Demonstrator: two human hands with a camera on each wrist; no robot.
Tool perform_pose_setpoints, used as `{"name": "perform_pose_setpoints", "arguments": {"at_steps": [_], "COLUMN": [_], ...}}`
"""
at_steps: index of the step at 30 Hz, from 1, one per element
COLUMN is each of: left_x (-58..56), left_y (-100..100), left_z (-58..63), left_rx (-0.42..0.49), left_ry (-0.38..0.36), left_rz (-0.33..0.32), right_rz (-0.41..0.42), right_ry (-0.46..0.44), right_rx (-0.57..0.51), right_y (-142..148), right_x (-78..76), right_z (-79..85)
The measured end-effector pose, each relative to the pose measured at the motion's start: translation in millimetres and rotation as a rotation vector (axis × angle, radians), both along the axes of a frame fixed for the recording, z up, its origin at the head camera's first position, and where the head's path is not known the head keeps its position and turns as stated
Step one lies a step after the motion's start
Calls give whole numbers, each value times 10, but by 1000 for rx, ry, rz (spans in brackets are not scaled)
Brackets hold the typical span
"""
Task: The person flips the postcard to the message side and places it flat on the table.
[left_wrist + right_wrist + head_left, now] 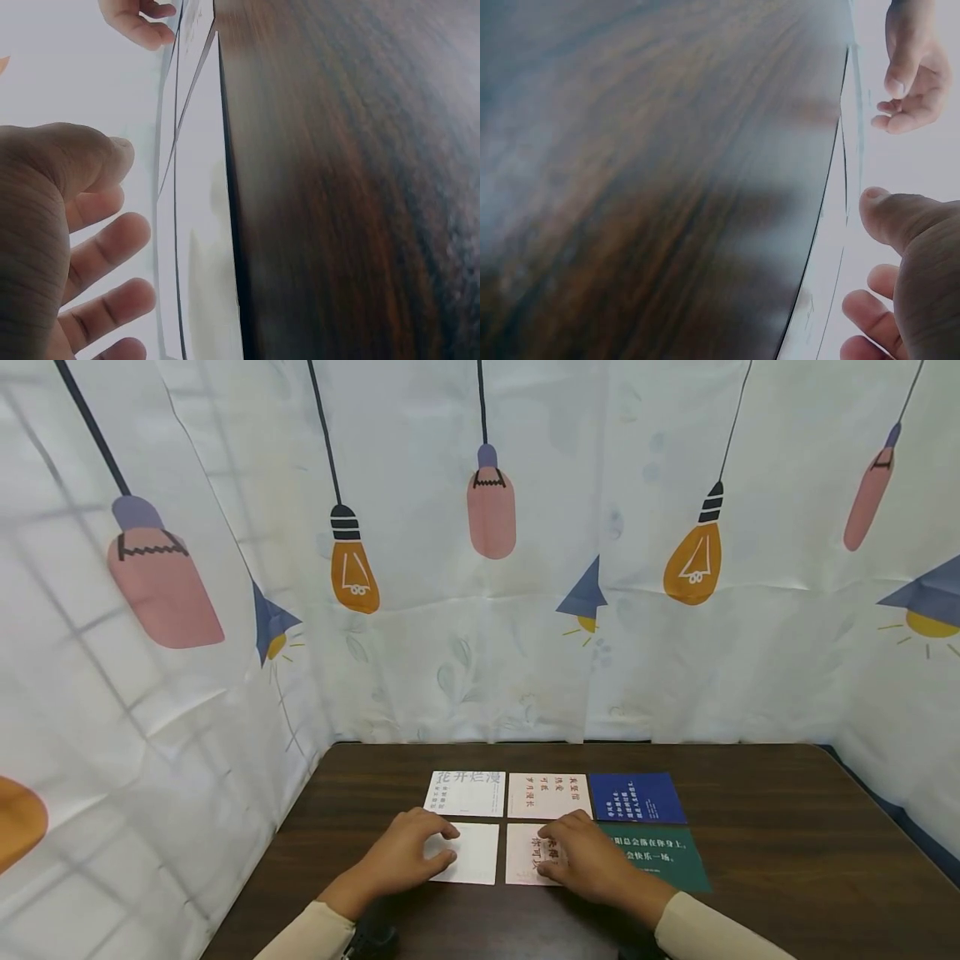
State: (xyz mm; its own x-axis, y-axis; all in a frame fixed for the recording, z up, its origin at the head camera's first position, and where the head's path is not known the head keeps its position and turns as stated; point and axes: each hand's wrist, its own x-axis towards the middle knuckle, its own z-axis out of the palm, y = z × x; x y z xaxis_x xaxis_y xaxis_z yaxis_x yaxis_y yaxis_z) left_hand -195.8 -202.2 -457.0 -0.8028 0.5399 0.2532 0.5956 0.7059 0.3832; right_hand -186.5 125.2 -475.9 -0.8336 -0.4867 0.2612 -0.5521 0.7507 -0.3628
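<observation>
Several cards lie flat in two rows of three. My left hand (pixel 405 852) hovers over the left part of a plain white card (pixel 478 853), its fingers loosely bent and holding nothing. Over a pale pink card with red writing (pixel 522 864), my right hand (pixel 592 858) hangs with thumb and fingers apart, partly covering it and the green card (pixel 667 860). Behind are a white card with grey writing (pixel 480 795), a pale card with red writing (pixel 546 797) and a blue card (pixel 641 800). Both wrist views show bare gaps between thumb and fingers.
The cards lie on a dark brown wooden table (pixel 765 827) with rounded far corners. White curtains (pixel 420 677) printed with hanging lamps surround it at the back and sides.
</observation>
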Motion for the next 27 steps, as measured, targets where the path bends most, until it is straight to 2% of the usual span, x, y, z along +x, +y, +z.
{"name": "perform_pose_setpoints", "arguments": {"at_steps": [10,18,27], "left_x": [-23,-56,-53], "left_y": [44,101,169], "left_z": [-29,-81,-112], "left_rx": [-5,-18,-32], "left_ry": [1,28,45], "left_rz": [-5,-32,-34], "right_rz": [-32,-44,-76], "right_ry": [-22,-23,-47], "right_rx": [-1,12,17], "right_y": [113,190,252], "right_x": [10,7,20], "right_z": [15,8,11]}}
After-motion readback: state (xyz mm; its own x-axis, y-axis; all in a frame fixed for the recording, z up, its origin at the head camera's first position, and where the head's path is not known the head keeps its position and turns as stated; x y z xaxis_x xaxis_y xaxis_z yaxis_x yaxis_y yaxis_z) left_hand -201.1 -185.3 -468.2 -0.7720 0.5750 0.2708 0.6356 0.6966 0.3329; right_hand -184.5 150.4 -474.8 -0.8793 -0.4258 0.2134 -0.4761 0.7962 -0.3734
